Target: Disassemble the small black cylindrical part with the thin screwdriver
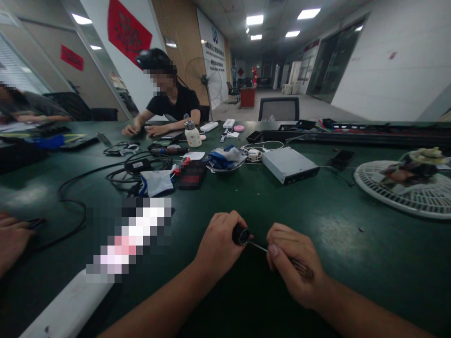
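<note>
My left hand [223, 239] is closed around a small black cylindrical part [242, 235], its round, hollow-looking end turned toward me. In my right hand [298, 265] is a screwdriver [259, 246], gripped by its brownish, see-through handle, most of which the fingers cover. Its thin metal shaft points left, and the tip meets or lies just beside the lower edge of the black part; I cannot tell which. Both hands are above the dark green table [282, 202], near its front side.
A grey disc drive [289, 164] and a white fan grille [366, 188] lie ahead on the right. Beyond my hands sit a bowl [229, 168] of cloth, white gloves [158, 182] and black cables [84, 206]. Another person's hand [14, 237] rests at left; a person [172, 101] sits opposite.
</note>
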Demonstrator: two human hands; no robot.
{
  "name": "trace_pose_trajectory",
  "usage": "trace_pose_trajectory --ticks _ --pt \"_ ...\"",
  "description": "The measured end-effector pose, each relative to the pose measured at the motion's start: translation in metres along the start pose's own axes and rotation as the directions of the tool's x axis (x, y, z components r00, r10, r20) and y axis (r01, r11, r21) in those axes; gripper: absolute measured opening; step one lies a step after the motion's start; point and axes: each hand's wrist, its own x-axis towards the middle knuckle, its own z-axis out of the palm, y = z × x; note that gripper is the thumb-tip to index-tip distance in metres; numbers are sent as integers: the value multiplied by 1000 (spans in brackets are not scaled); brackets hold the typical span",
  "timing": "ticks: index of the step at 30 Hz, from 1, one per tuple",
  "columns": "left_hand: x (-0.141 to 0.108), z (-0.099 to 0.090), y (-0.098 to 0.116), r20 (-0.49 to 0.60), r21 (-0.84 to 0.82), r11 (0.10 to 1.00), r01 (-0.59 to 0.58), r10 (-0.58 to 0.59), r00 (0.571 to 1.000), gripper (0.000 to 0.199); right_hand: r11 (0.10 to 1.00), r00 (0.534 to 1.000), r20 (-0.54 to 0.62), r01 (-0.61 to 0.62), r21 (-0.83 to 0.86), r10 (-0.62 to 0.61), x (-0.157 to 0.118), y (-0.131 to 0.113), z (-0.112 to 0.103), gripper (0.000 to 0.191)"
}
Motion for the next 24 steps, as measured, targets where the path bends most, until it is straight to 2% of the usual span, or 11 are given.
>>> trace_pose_trajectory --ticks 3,6,8,11,14,18,20,23,24 --pt "0 1 0 5 7 1000 -24 24 1000 18 999 999 -43 -26 -31 25 0 2 -1 33" --pt "0 1 -1 1 6 999 -42 42 999 17 999 997 62 -43 2 42 2 0 -2 29" --pt "1 1 0 -1 2 999 -50 50 999 16 1000 996 86 -26 17 24 3 -2 -2 33" --pt "1 1 0 9 1 998 -62 62 998 16 998 999 5 -35 -43 35 2 -2 -2 37" --pt "1 0 -1 23 3 998 -70 69 997 18 991 998 -47 -56 -121 50 -1 0 -1 34" --pt "0 1 -2 12 35 996 -83 82 997 20 979 991 -111 51 -195 -74 -3 -6 -1 18" --pt "0 2 -2 3 48 992 -113 113 994 22 963 980 -118 131 -237 -162 -5 -17 -2 20" --pt "1 1 0 13 47 985 -168 167 986 27 935 971 -25 224 -274 -239 -16 -41 -4 23" --pt "1 0 0 19 49 982 -182 181 983 28 938 981 17 191 -288 -194 -23 -48 -4 18"
